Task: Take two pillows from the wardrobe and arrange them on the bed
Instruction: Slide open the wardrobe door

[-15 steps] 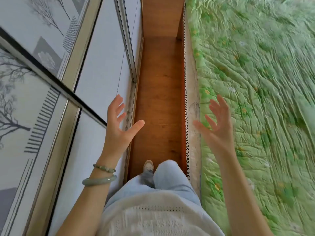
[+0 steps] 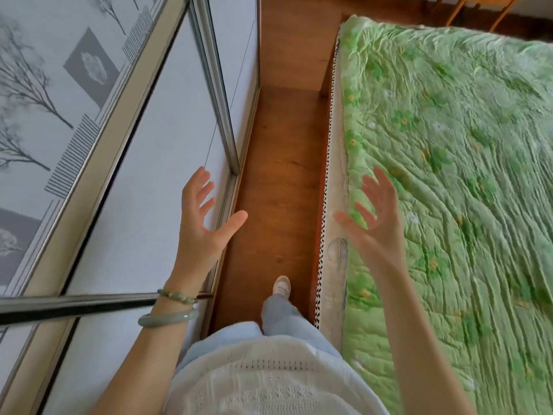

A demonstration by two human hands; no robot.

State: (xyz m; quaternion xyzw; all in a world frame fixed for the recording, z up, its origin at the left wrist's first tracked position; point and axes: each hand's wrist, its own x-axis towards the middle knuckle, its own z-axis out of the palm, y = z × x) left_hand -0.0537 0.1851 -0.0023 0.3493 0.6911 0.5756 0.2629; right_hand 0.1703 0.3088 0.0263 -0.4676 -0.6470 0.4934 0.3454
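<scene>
**Two bare hands raised between wardrobe and bed**

Item 1. Left hand (image 2: 200,223): raised in front of the body, palm turned inward, fingers straight and spread, thumb held out to the side. It grasps nothing. It shows against the lower part of the wardrobe front; whether it touches the panel cannot be told.

Item 2. Right hand (image 2: 374,223): raised level with the left, palm inward, fingers spread and lightly bent. It grasps nothing. It hovers over the near edge of the bed.

Item 3. Wardrobe (image 2: 134,175): on the person's left. It has pale sliding panels in metal frames; the outer panel carries a grey print of bare trees. The panels cover its front, so the inside is hidden.

Item 4. Bed (image 2: 338,205): on the person's right. Its pale mattress side has a black-and-white patterned trim. A green quilt (image 2: 463,190) with a flower print is spread across the top, rumpled.

Item 5. Wooden floor (image 2: 281,160): a narrow brown strip between wardrobe and bed. One light shoe (image 2: 282,286) stands on it.

Item 6. Left wrist: a beaded bracelet (image 2: 176,295) and, just below it, a green bangle (image 2: 167,319).

Item 7. Clothing: a white top (image 2: 269,381) over pale blue trousers (image 2: 281,316).

Item 8. Wooden furniture legs (image 2: 478,10): beyond the far end of the bed.
</scene>
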